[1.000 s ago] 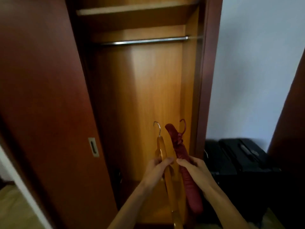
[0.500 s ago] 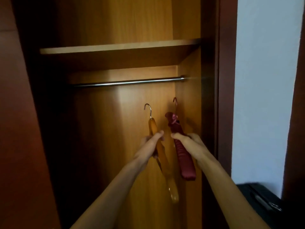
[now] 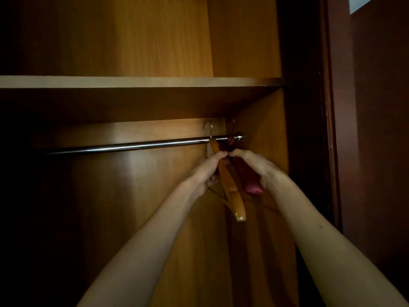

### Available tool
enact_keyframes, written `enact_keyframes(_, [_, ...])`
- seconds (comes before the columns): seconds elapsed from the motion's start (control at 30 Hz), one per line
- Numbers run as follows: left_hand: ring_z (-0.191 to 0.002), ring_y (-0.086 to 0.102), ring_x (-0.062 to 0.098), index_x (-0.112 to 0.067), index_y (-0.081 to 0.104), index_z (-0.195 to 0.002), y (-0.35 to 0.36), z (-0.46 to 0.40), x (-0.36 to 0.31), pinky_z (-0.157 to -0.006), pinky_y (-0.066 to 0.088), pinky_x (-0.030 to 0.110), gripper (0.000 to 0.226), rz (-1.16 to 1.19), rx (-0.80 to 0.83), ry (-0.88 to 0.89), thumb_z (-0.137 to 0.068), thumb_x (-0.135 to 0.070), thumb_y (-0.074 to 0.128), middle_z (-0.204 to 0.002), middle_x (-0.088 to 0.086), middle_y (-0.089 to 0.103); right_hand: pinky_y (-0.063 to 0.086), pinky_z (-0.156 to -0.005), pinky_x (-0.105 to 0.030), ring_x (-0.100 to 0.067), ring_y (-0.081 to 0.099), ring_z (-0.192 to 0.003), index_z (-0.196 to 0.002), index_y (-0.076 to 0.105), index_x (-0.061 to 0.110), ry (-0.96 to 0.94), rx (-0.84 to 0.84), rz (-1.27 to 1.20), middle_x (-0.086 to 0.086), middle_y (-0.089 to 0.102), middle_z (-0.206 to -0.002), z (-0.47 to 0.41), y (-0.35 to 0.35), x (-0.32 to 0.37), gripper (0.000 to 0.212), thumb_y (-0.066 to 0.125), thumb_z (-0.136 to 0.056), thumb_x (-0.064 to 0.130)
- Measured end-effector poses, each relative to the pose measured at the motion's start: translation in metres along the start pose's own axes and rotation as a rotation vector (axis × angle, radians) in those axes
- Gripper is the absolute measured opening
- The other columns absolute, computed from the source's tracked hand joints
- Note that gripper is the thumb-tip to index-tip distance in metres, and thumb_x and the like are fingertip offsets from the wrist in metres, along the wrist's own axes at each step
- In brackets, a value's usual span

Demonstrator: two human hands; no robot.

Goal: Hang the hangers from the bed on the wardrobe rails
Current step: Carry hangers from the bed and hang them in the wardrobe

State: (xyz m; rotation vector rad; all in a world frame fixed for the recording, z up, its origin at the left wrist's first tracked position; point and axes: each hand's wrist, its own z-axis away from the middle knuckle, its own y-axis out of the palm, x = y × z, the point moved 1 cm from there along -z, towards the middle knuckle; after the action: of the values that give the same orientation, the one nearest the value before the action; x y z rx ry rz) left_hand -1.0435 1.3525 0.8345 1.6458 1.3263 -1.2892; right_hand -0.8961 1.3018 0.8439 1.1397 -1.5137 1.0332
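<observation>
While both arms reach up under the shelf (image 3: pixel 141 82), the left hand (image 3: pixel 211 168) grips the wooden hanger (image 3: pixel 231 189) and the right hand (image 3: pixel 254 163) grips the red padded hanger (image 3: pixel 249 178). Both hooks are up at the right end of the wardrobe rail (image 3: pixel 132 146), wooden one just left of red; whether they rest on it is unclear.

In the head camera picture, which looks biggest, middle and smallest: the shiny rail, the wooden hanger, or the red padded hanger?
1. Shiny rail, longest by far.
2. Wooden hanger.
3. Red padded hanger, though the right hand hides part of it, so these two hangers are unsure.
</observation>
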Motion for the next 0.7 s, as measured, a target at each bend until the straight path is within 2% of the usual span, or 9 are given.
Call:
enact_keyframes(0.03, [-0.068, 0.065, 0.012, -0.016, 0.071, -0.101, 0.001, -0.012, 0.002, -0.072, 0.053, 0.028, 0.030, 0.002, 0.013, -0.006, -0.095, -0.045, 0.064, -0.079, 0.000, 0.069, 0.047, -0.049, -0.023, -0.023, 0.067, -0.075, -0.113, 0.063, 0.013, 0.010, -0.002, 0.021, -0.009, 0.070, -0.091, -0.005, -0.001, 0.000, 0.044, 0.071, -0.084, 0.045])
enact_keyframes(0.1, [-0.056, 0.059, 0.009, -0.014, 0.071, -0.102, 0.001, -0.036, 0.009, -0.063, 0.046, 0.025, 0.033, 0.005, 0.030, -0.022, -0.091, -0.045, 0.067, -0.077, 0.002, 0.068, 0.048, -0.048, -0.023, -0.022, 0.066, -0.072, -0.113, 0.063, 0.013, 0.026, -0.014, 0.041, -0.009, 0.069, -0.090, -0.017, -0.002, -0.001, 0.041, 0.070, -0.086, 0.044])
enact_keyframes(0.17, [-0.059, 0.060, 0.010, -0.007, 0.072, -0.112, 0.003, -0.058, 0.019, -0.067, 0.047, 0.027, 0.052, 0.037, 0.047, -0.059, -0.082, -0.049, 0.072, -0.091, 0.009, 0.074, 0.051, -0.053, -0.025, -0.024, 0.066, -0.073, -0.111, 0.064, 0.013, 0.044, -0.020, 0.068, -0.010, 0.070, -0.092, -0.030, -0.005, -0.005, 0.041, 0.070, -0.085, 0.044])
enact_keyframes(0.23, [-0.060, 0.062, 0.012, -0.008, 0.070, -0.121, 0.007, -0.072, 0.029, -0.059, 0.046, 0.023, 0.059, 0.054, 0.054, -0.080, -0.079, -0.050, 0.071, -0.101, 0.012, 0.076, 0.052, -0.055, -0.025, -0.023, 0.066, -0.070, -0.109, 0.065, 0.012, 0.060, -0.011, 0.093, -0.009, 0.070, -0.088, -0.040, -0.007, -0.008, 0.038, 0.069, -0.087, 0.042])
enact_keyframes(0.3, [-0.055, 0.062, 0.010, -0.009, 0.070, -0.117, 0.009, -0.083, 0.038, -0.052, 0.040, 0.022, 0.049, 0.046, 0.071, -0.092, -0.088, -0.048, 0.066, -0.092, 0.009, 0.077, 0.050, -0.049, -0.022, -0.018, 0.065, -0.061, -0.107, 0.067, 0.011, 0.055, 0.010, 0.097, -0.006, 0.069, -0.079, -0.052, -0.008, -0.011, 0.032, 0.064, -0.091, 0.038])
enact_keyframes(0.43, [-0.063, 0.062, 0.012, -0.013, 0.074, -0.104, 0.013, -0.089, 0.050, -0.061, 0.042, 0.027, 0.042, 0.040, 0.100, -0.087, -0.091, -0.052, 0.062, -0.081, 0.003, 0.075, 0.042, -0.038, -0.016, -0.007, 0.060, -0.041, -0.105, 0.064, 0.011, 0.069, 0.037, 0.116, -0.001, 0.066, -0.070, -0.062, -0.007, -0.012, 0.023, 0.055, -0.098, 0.030])
enact_keyframes(0.53, [-0.056, 0.064, 0.006, -0.009, 0.073, -0.103, 0.013, -0.088, 0.055, -0.060, 0.045, 0.024, 0.044, 0.071, 0.118, -0.084, -0.094, -0.051, 0.061, -0.074, -0.001, 0.072, 0.044, -0.041, -0.017, -0.008, 0.059, -0.043, -0.107, 0.062, 0.008, 0.083, 0.062, 0.130, 0.001, 0.068, -0.062, -0.069, -0.008, -0.014, 0.025, 0.051, -0.099, 0.028])
enact_keyframes(0.63, [-0.054, 0.060, 0.007, -0.013, 0.073, -0.096, 0.014, -0.083, 0.061, -0.064, 0.045, 0.025, 0.039, 0.071, 0.127, -0.083, -0.093, -0.051, 0.063, -0.069, -0.003, 0.070, 0.045, -0.040, -0.019, -0.011, 0.058, -0.047, -0.102, 0.062, 0.008, 0.134, 0.044, 0.149, -0.004, 0.065, -0.069, -0.069, -0.004, -0.017, 0.027, 0.048, -0.102, 0.030])
enact_keyframes(0.7, [-0.058, 0.058, 0.009, -0.017, 0.072, -0.094, 0.015, -0.080, 0.063, -0.070, 0.045, 0.029, 0.035, 0.032, 0.106, -0.079, -0.091, -0.052, 0.065, -0.069, -0.003, 0.068, 0.047, -0.044, -0.021, -0.016, 0.062, -0.060, -0.104, 0.061, 0.009, 0.179, 0.019, 0.158, -0.007, 0.064, -0.079, -0.066, 0.002, -0.022, 0.029, 0.047, -0.102, 0.035])
